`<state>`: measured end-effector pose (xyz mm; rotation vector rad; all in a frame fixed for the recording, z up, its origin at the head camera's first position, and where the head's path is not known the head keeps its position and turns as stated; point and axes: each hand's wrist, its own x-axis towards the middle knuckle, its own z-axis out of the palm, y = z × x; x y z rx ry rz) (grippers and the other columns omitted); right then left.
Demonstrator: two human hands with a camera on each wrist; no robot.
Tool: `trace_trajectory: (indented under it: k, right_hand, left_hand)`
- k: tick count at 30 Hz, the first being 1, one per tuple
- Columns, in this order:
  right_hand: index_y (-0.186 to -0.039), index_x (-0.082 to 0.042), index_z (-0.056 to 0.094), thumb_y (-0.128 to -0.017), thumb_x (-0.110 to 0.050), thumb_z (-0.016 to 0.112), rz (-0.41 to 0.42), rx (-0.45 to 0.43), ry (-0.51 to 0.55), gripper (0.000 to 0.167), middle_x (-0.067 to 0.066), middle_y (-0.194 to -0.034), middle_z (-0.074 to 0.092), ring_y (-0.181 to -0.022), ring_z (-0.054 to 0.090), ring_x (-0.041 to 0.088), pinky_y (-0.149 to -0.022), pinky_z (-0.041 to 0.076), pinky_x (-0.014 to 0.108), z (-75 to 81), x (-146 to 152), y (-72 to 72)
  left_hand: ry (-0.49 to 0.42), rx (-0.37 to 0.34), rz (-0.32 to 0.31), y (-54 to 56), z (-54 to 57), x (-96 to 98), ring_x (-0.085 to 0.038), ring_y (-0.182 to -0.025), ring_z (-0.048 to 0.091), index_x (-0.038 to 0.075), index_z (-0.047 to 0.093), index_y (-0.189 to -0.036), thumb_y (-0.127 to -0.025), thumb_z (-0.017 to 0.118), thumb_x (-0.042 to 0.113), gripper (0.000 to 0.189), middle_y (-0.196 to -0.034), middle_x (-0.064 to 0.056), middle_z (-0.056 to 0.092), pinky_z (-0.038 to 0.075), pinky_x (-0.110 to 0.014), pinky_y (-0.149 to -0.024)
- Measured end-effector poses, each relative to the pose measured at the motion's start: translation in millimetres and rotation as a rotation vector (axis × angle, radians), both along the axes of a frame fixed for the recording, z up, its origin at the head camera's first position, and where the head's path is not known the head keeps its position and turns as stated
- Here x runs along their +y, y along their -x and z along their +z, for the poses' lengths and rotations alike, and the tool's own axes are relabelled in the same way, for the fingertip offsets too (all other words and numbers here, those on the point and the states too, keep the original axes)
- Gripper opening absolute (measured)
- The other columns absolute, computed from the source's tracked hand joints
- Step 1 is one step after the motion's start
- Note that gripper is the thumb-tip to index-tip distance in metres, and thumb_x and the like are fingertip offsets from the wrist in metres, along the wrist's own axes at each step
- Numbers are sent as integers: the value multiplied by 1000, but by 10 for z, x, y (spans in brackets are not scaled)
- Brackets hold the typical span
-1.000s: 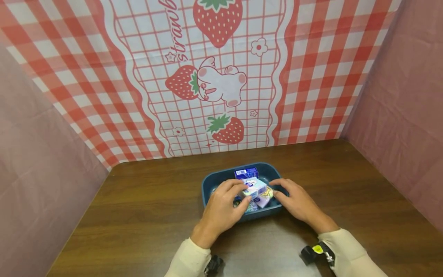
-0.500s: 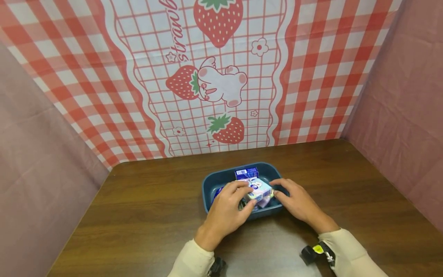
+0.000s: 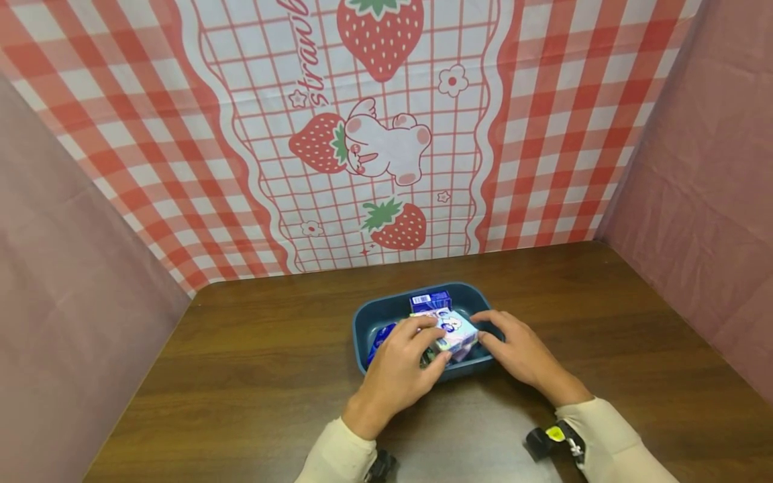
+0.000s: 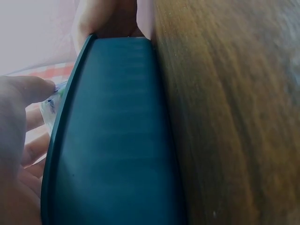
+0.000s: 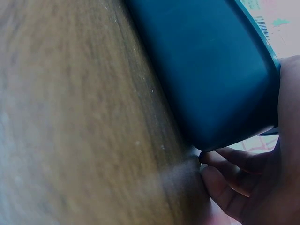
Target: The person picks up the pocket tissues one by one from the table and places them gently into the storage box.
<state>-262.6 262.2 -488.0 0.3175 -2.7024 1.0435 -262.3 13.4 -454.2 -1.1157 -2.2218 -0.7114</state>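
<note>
In the head view my left hand point(image 3: 401, 365) reaches over the near side of a dark blue plastic tub point(image 3: 362, 320). Its thumb and fingers grip a small white and pale blue pack point(image 3: 457, 329) with a cartoon print, above other packs inside. My right hand point(image 3: 522, 349) holds the tub's right end, with forefinger and thumb over the rim. The right wrist view shows other fingers point(image 5: 222, 185) curled against the outside, low near the table. In the left wrist view the tub's wall point(image 4: 117, 131) hides most of the held pack.
A dark blue box point(image 3: 430, 301) with a barcode lies at the tub's back, and a blue pack point(image 3: 380, 339) at its left. The tub stands on a brown wooden table point(image 3: 253, 376). A strawberry-print cloth point(image 3: 543, 134) hangs behind, with pink cloth at both sides.
My left hand has moved a little to the right with the white and pale blue pack. The blue pack at the tub's left has come into view. The right hand stays on the tub.
</note>
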Motion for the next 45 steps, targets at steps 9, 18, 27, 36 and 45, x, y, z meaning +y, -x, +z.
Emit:
trace_trajectory:
  k: [9, 18, 27, 36, 45]
  right_hand:
    - [-129, -15, 64, -99, -26, 60, -2, -9, 2, 32, 11, -126, 63, -115, 58, 32, -94, 45, 61, 6, 2, -1]
    - [-136, -16, 60, -102, -30, 56, 3, -18, 9, 37, 14, -135, 59, -124, 54, 37, -99, 40, 65, 6, 9, 3]
    - [-138, -15, 59, -107, -36, 44, 5, -20, 36, 41, 15, -139, 57, -130, 49, 39, -103, 35, 65, 5, 18, 1]
    - [-136, -9, 60, -109, -41, 33, 11, -28, 77, 49, 14, -137, 58, -131, 48, 37, -107, 33, 62, 11, 8, 14]
    - [-134, -9, 61, -109, -41, 34, 12, -28, 67, 49, 14, -134, 60, -128, 51, 36, -105, 35, 62, 15, 8, 13]
  left_hand:
    - [11, 0, -2, -7, 4, 7, -21, -113, 62, 10, 74, -109, -85, 80, 27, 30, -123, -6, 65, 48, -35, -100]
    - [34, 1, 4, -5, -2, 6, -20, -113, 62, 11, 74, -110, -85, 80, 29, 31, -123, -4, 65, 50, -35, -97]
    - [35, 28, -10, 9, -23, 14, -20, -114, 62, 12, 74, -108, -85, 79, 30, 30, -122, -5, 65, 50, -35, -96]
    - [17, 16, -13, -2, -26, 13, -19, -113, 62, 12, 74, -106, -88, 74, 26, 23, -121, -5, 66, 50, -34, -96]
    - [23, 5, -14, -7, -3, 11, -18, -110, 63, 12, 75, -106, -90, 71, 24, 20, -119, -5, 67, 50, -33, -97]
